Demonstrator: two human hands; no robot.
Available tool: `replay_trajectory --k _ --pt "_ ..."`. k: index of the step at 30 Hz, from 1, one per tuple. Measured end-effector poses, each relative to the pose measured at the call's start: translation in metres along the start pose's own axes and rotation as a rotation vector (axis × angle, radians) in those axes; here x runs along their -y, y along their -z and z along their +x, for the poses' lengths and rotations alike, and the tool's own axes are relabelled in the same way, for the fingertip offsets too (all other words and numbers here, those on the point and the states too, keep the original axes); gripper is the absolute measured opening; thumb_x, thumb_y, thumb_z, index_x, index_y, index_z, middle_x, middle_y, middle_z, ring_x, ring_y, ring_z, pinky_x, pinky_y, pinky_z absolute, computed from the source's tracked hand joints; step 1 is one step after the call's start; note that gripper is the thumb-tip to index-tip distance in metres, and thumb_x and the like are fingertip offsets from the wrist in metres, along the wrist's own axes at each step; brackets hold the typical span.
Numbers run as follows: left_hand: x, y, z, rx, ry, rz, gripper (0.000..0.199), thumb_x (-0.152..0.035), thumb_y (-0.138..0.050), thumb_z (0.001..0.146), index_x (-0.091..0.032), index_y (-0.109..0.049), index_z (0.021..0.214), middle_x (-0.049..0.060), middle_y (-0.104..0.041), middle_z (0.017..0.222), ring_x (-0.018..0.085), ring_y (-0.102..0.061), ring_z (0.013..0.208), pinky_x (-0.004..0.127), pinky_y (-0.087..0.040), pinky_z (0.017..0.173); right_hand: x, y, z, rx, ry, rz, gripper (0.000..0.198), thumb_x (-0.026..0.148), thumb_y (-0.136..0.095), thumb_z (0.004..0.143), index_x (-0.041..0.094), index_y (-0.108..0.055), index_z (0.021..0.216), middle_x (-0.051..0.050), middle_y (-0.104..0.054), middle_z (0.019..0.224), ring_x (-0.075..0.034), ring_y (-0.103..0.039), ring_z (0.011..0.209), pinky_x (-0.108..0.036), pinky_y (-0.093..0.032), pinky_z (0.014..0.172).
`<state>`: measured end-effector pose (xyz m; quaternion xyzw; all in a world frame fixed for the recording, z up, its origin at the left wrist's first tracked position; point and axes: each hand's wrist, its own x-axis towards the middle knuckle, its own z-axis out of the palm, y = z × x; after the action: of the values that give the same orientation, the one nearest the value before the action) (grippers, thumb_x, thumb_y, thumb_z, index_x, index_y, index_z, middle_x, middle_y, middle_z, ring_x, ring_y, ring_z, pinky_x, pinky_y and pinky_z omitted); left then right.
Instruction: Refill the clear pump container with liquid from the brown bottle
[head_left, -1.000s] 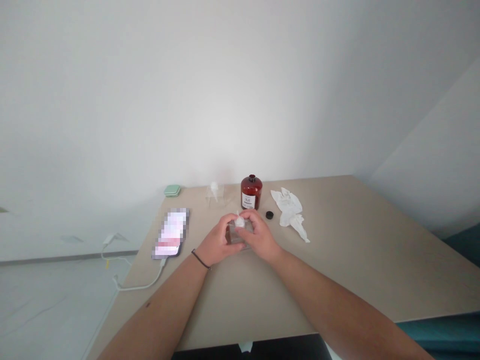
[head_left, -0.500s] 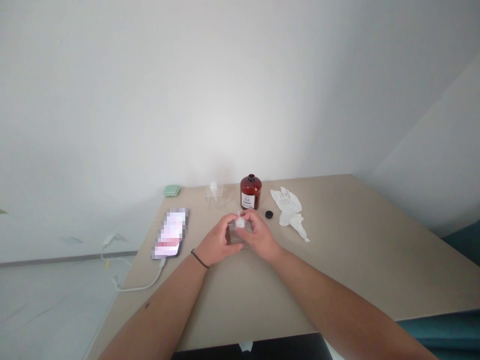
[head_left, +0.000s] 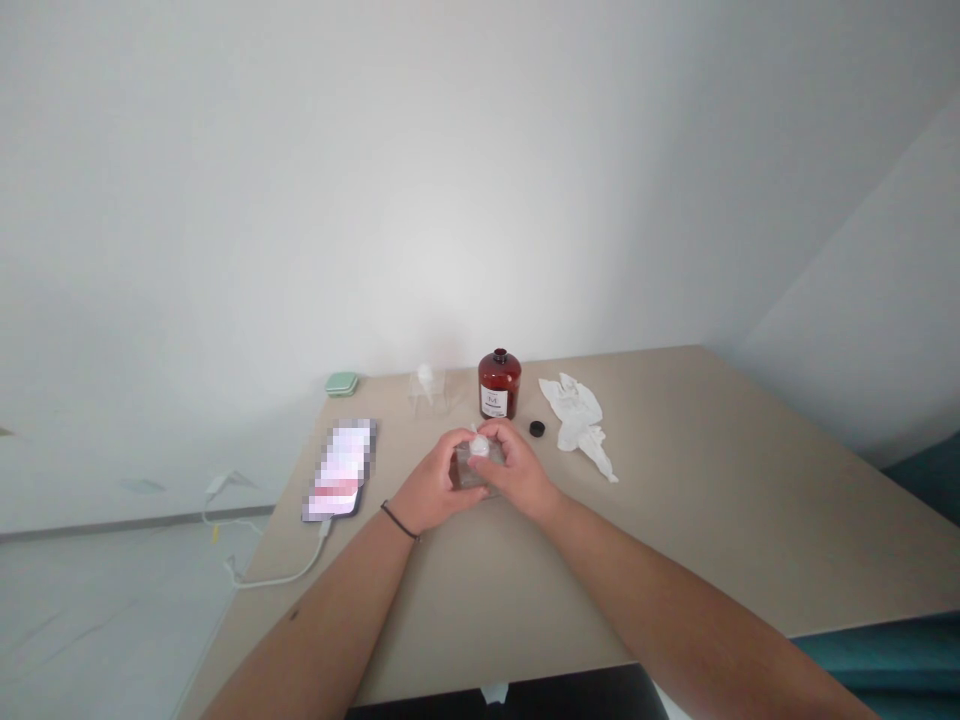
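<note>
A clear, square-sided bottle stands on the table, with a white pump top on its neck. My left hand is wrapped round the bottle's left side, its thumb along the near face. On the right, my right hand closes its fingers and thumb round the white pump top. The fingers hide much of the bottle. Just behind my hands stands a brown bottle with a white label and an uncapped neck. A small black cap lies to its right.
Another clear container with a white top stands near the wall. A green case sits at the back left corner. A phone with a white cable lies left. Crumpled white tissue lies right of the cap.
The view has shifted very slightly. Both hands stay on the clear bottle in nearly the same grip, and the other objects have not moved on the table.
</note>
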<state>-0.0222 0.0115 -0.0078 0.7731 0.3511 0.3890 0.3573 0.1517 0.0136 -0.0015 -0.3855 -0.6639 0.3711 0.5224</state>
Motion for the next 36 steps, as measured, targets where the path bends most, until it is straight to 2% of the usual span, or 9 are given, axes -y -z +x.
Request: replay_trajectory --k 3,9,14,16,20,23,26,32,36 --pt "0.0027 -0.0005 -0.0007 -0.006 -0.005 -0.005 0.068 -0.025 -0.077 0.072 -0.022 -0.039 0.129 0.010 -0.053 0.127 0.026 -0.057 0.114 0.042 -0.047 0.099 -0.0021 0.0000 0.0005 0.026 0.044 0.037 0.016 0.035 -0.064 0.080 0.024 -0.059 0.091 -0.004 -0.057 0.102 -0.023 -0.055 0.103 -0.041 -0.041 0.096" --pt "0.0027 0.0006 -0.0017 -0.001 0.020 0.005 0.068 -0.024 -0.078 0.072 -0.022 -0.040 0.128 0.010 -0.056 0.124 0.026 -0.058 0.112 0.042 -0.047 0.099 -0.0041 -0.0013 -0.0002 -0.019 -0.038 0.006 0.023 0.034 -0.070 0.075 0.023 -0.055 0.088 -0.001 -0.055 0.095 -0.021 -0.056 0.091 -0.038 -0.044 0.087" --pt "0.0039 0.0007 -0.0020 0.002 0.014 -0.018 0.069 -0.025 -0.078 0.073 -0.023 -0.039 0.130 0.010 -0.055 0.127 0.026 -0.059 0.113 0.040 -0.049 0.097 -0.0046 -0.0006 0.0001 0.024 0.037 0.034 0.015 0.032 -0.063 0.081 0.024 -0.058 0.092 -0.004 -0.056 0.107 -0.023 -0.054 0.107 -0.041 -0.041 0.098" --pt "0.0039 0.0008 -0.0019 -0.003 0.012 0.000 0.069 -0.025 -0.078 0.072 -0.022 -0.040 0.130 0.010 -0.055 0.128 0.026 -0.058 0.113 0.040 -0.048 0.098 -0.0054 -0.0014 -0.0004 0.014 0.022 0.022 0.012 0.030 -0.063 0.080 0.024 -0.057 0.088 -0.003 -0.056 0.105 -0.022 -0.055 0.104 -0.040 -0.042 0.096" --pt "0.0026 0.0010 -0.0016 -0.006 0.028 -0.004 0.069 -0.024 -0.079 0.071 -0.022 -0.042 0.129 0.010 -0.057 0.124 0.026 -0.059 0.112 0.041 -0.048 0.098 -0.0061 -0.0030 -0.0009 -0.021 -0.024 -0.005 0.020 0.031 -0.068 0.076 0.024 -0.054 0.089 -0.002 -0.055 0.097 -0.020 -0.056 0.093 -0.038 -0.045 0.088" --pt "0.0035 0.0007 -0.0015 -0.007 0.020 -0.033 0.068 -0.024 -0.079 0.071 -0.022 -0.042 0.129 0.010 -0.056 0.126 0.026 -0.059 0.113 0.041 -0.048 0.098 -0.0053 -0.0023 0.0002 0.002 0.005 0.015 0.024 0.033 -0.068 0.076 0.024 -0.057 0.094 -0.003 -0.054 0.102 -0.023 -0.055 0.100 -0.040 -0.043 0.093" --pt "0.0061 0.0004 -0.0019 -0.008 -0.011 -0.025 0.069 -0.024 -0.078 0.072 -0.023 -0.041 0.130 0.011 -0.054 0.130 0.026 -0.057 0.116 0.043 -0.047 0.101 -0.0044 -0.0012 0.0010 0.032 0.034 0.057 0.016 0.031 -0.063 0.079 0.024 -0.058 0.092 -0.005 -0.055 0.109 -0.024 -0.054 0.109 -0.041 -0.039 0.100" --pt "0.0072 0.0007 -0.0030 -0.022 0.005 0.026 0.069 -0.024 -0.079 0.071 -0.022 -0.042 0.129 0.011 -0.055 0.127 0.027 -0.058 0.114 0.044 -0.049 0.099 -0.0037 -0.0022 -0.0008 0.005 -0.001 0.006 0.015 0.028 -0.065 0.077 0.024 -0.054 0.086 -0.003 -0.055 0.101 -0.021 -0.055 0.100 -0.039 -0.042 0.095" --pt "0.0050 0.0011 -0.0028 -0.019 -0.008 0.035 0.069 -0.024 -0.079 0.071 -0.022 -0.042 0.130 0.011 -0.055 0.128 0.027 -0.059 0.115 0.045 -0.046 0.103 -0.0037 -0.0026 -0.0004 -0.003 -0.003 0.001 0.015 0.028 -0.065 0.076 0.024 -0.055 0.086 -0.003 -0.055 0.102 -0.021 -0.055 0.101 -0.038 -0.042 0.096"
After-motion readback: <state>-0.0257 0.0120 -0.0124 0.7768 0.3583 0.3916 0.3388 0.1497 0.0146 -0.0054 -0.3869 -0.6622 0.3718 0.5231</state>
